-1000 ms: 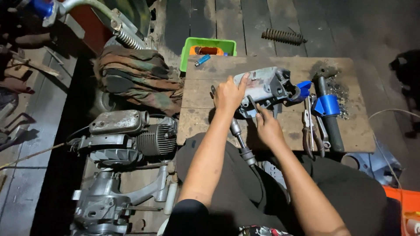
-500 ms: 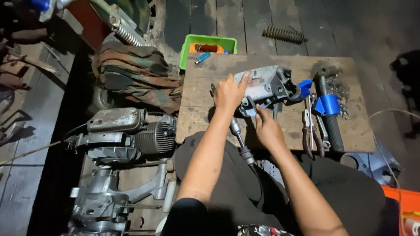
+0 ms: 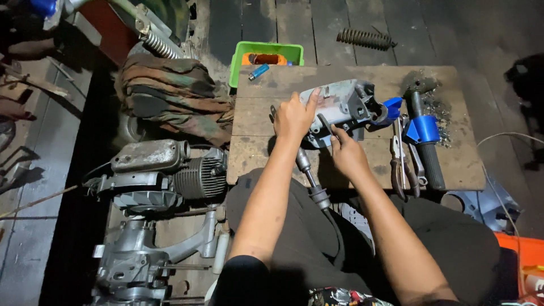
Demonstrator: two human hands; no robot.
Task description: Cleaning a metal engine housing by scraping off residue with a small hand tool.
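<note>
the left hand [image 3: 294, 116] lies open on the grey metal housing [image 3: 340, 107], fingers spread over its near edge. the right hand [image 3: 347, 153] pinches the housing's lower rim. it sits mid wooden board [image 3: 272, 153], with pliers [image 3: 399, 164] and a blue-collared handle [image 3: 425, 139] to its right.

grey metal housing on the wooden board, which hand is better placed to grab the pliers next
Probably the right hand: it sits at the grey metal housing's lower edge, on the side toward the pliers. The left hand lies flat on the housing, farther from them, seemingly steadying it.
</note>
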